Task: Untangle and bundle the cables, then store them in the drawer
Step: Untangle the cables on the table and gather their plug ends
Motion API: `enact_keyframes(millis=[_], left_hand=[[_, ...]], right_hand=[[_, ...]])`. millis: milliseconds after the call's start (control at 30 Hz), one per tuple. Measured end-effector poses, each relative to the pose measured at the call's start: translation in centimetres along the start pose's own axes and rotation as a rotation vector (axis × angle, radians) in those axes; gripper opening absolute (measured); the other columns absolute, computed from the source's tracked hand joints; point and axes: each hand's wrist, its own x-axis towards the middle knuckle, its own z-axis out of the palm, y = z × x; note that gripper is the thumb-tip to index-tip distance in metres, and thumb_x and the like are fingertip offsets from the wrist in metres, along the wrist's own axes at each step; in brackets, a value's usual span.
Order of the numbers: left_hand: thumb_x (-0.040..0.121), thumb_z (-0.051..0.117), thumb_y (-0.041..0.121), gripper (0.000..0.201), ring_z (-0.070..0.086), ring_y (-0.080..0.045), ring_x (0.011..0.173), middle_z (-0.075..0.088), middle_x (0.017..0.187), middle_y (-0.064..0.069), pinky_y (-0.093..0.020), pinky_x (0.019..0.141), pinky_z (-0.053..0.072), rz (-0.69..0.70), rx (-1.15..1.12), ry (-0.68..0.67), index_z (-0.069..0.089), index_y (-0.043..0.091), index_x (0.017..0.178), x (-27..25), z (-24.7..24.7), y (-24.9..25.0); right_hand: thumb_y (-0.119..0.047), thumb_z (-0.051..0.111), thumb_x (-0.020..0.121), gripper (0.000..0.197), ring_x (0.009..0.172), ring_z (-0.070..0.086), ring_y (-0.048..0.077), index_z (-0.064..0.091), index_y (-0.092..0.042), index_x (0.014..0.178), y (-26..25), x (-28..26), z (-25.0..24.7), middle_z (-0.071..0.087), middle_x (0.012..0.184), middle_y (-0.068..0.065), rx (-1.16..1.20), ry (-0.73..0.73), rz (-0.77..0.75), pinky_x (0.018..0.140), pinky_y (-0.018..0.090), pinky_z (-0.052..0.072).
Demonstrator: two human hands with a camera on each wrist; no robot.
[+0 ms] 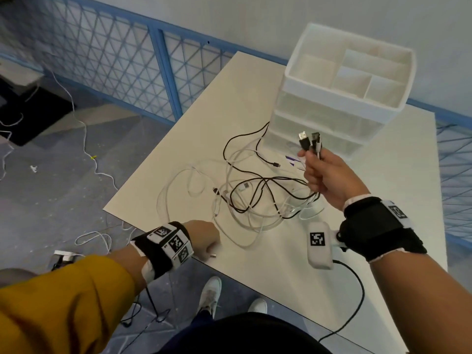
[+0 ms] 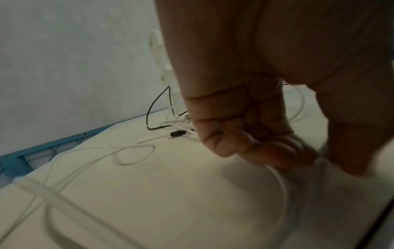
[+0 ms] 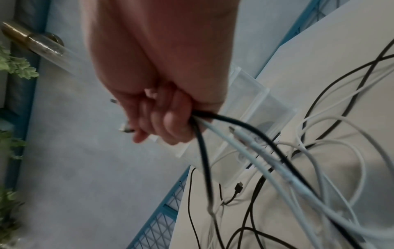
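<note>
A pale table (image 1: 268, 103) stands against a grey wall, with a blue mesh railing (image 1: 107, 49) behind it and loose cords on the grey floor beyond. On the tabletop lies a tangle of black and white cables (image 1: 255, 198), looped over one another so that single runs are hard to follow. Behind the tangle stands a white drawer unit (image 1: 339, 98) with an open divided tray on top; its translucent drawers look pushed in, their contents unreadable. The right hand (image 1: 324, 175) is raised above the table, fingers curled tight round several cable ends, with the plugs (image 1: 310, 140) sticking up past the thumb. The left hand (image 1: 204, 237) sits low at the near table edge, fingers curled under beside a small plug (image 1: 213, 256); the blurred left wrist view leaves unclear whether it grips the white cable (image 2: 279, 182) beneath it.
</note>
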Motion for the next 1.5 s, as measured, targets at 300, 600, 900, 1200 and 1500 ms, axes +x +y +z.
enact_keyframes(millis=[300,600,900,1200,1500], left_hand=[[0.087,0.055,0.001,0.01,0.059,-0.005,0.048,0.059,0.064,-0.003,-0.017,0.052,0.05,0.248,-1.433,0.742,0.051,0.007,0.081,-0.7,-7.6,4.4],[0.09,0.055,0.013,0.015,0.053,-0.002,0.053,0.056,0.067,0.001,-0.02,0.058,0.043,0.185,-1.479,0.778,0.063,0.012,0.077,2.1,-7.6,2.3],[0.085,0.061,0.016,0.01,0.051,-0.008,0.053,0.056,0.062,0.002,-0.016,0.053,0.042,0.032,-0.986,0.623,0.063,0.01,0.077,3.8,-7.1,1.8],[0.09,0.049,0.012,0.032,0.045,-0.007,0.051,0.061,0.066,-0.005,-0.018,0.054,0.034,0.083,-0.771,0.65,0.049,0.012,0.057,5.3,-6.4,5.5],[0.089,0.044,0.01,0.024,0.049,-0.014,0.069,0.062,0.084,-0.016,-0.023,0.066,0.037,0.33,-0.838,0.82,0.065,0.0,0.088,3.3,-6.2,8.4]], right_hand=[[-0.018,0.073,0.073,0.023,0.046,0.028,0.008,0.069,-0.023,0.095,2.8,-2.0,2.0,0.031,0.054,-0.008,-0.083,-0.188,-0.103,0.046,0.018,0.027],[-0.018,0.058,0.09,0.023,0.05,0.035,0.013,0.07,-0.022,0.071,3.2,-2.1,3.1,0.04,0.05,-0.005,-0.17,0.007,-0.121,0.055,0.025,0.032],[-0.005,0.059,0.088,0.017,0.043,0.034,0.008,0.068,-0.017,0.083,3.7,-2.0,5.0,0.04,0.048,-0.007,-0.152,0.1,-0.072,0.045,0.017,0.032],[-0.009,0.065,0.084,0.011,0.044,0.029,0.013,0.066,-0.017,0.076,3.9,-2.7,2.6,0.031,0.053,0.001,-0.083,0.276,-0.066,0.044,0.022,0.028],[-0.019,0.058,0.09,0.028,0.045,0.041,0.001,0.051,-0.014,0.064,4.2,-3.1,2.3,0.047,0.055,-0.004,-0.302,0.267,-0.119,0.049,0.011,0.036]])
